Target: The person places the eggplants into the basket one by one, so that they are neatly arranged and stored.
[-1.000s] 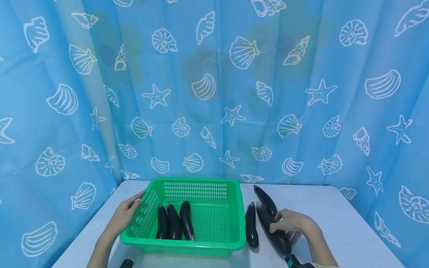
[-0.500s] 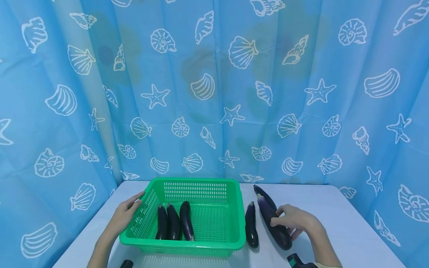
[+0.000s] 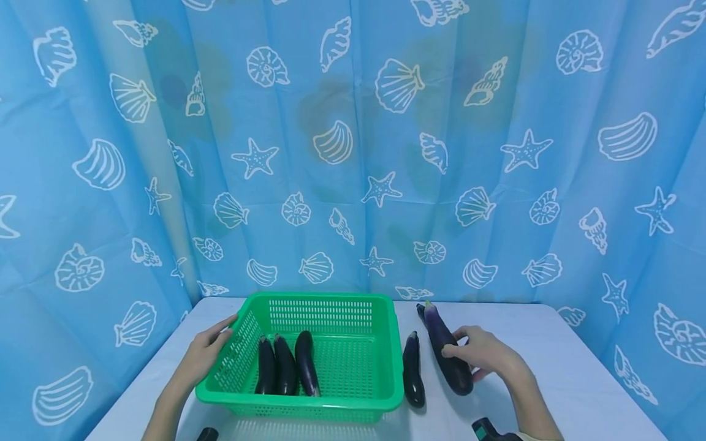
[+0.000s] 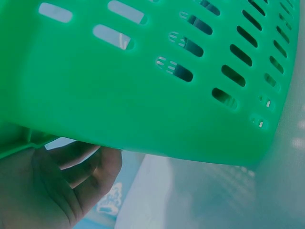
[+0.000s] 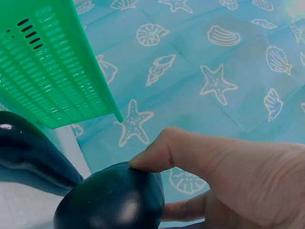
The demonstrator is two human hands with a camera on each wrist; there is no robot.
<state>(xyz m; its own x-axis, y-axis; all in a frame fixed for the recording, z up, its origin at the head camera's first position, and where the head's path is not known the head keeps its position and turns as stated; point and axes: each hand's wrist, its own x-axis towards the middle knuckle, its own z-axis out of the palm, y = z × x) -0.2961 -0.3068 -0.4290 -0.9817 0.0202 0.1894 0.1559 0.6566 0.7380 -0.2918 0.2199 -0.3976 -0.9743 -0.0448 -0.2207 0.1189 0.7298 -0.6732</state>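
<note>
1. Head view, 9 through 12 to 3 o'clock: I see a blue curtain (image 3: 358, 147), creased, white sea-life prints.
2. 2 o'clock: starfish print (image 3: 526, 150).
3. 12 o'clock: faint brownish patch (image 3: 320, 107).
4. 6 o'clock: I note a white tabletop (image 3: 540, 343).

blue curtain (image 3: 342, 239) behind white table (image 3: 546, 355)

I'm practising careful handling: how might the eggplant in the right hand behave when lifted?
The eggplant is probably stiff, since it shows no visible sag in the right hand. Glossy and smooth, it may prove slippery. It widens toward its near end, so that end could feel heavier and tip down.
</note>
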